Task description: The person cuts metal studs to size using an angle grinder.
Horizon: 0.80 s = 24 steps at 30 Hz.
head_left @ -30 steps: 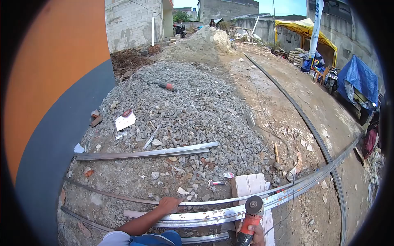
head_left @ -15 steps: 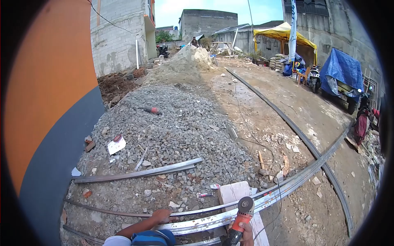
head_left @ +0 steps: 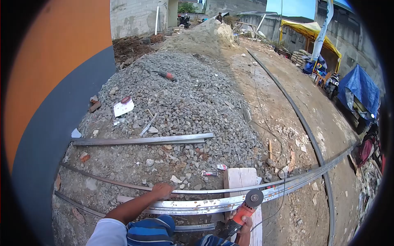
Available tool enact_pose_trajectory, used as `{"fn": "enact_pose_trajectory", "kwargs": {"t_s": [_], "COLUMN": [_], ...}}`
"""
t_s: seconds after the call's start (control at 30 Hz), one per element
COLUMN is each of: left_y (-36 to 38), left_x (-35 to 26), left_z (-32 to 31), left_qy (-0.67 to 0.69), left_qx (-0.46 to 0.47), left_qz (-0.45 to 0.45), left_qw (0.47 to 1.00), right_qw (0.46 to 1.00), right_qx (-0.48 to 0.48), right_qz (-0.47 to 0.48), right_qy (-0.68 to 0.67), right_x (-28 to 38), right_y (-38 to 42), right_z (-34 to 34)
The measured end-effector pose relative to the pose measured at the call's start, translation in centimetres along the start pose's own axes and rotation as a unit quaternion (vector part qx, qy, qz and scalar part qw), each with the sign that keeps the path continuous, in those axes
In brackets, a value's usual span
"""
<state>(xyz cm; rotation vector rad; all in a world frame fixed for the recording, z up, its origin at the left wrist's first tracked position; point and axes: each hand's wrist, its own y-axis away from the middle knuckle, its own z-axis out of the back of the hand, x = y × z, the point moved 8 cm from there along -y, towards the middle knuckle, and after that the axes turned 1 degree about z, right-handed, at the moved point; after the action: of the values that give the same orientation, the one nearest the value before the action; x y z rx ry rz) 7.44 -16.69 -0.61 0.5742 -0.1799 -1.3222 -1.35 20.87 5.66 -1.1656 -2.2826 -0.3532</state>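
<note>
My right hand is wrapped round a red and black angle grinder. The grinder's dark disc faces up, over the long metal channels. My left hand rests on the thin upper channel, left of the grinder, with its fingers closed on the metal. Beneath the channels lies a pale block, close to the disc. My knees in striped blue cloth show at the bottom edge.
A gravel pile rises ahead, with a second red tool on it. Shorter metal channels lie at its near edge. An orange and grey wall stands at left. A power cord crosses the channels. A distant person is behind the pile.
The view has tilted down and turned, so the scene sits differently in the frame. Both hands keep their places, the left on the channel and the right on the grinder.
</note>
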Motion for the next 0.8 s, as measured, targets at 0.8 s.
{"fn": "enact_pose_trajectory", "kwargs": {"t_s": [0.8], "left_y": [0.6], "left_x": [-0.1], "left_z": [0.5], "left_qy": [0.089], "left_qx": [-0.069], "left_qz": [-0.052], "left_qw": [0.992], "right_qw": [0.959], "right_qx": [-0.188], "right_qz": [0.036], "right_qy": [0.208], "right_x": [0.2], "right_y": [2.7], "right_z": [0.0]}}
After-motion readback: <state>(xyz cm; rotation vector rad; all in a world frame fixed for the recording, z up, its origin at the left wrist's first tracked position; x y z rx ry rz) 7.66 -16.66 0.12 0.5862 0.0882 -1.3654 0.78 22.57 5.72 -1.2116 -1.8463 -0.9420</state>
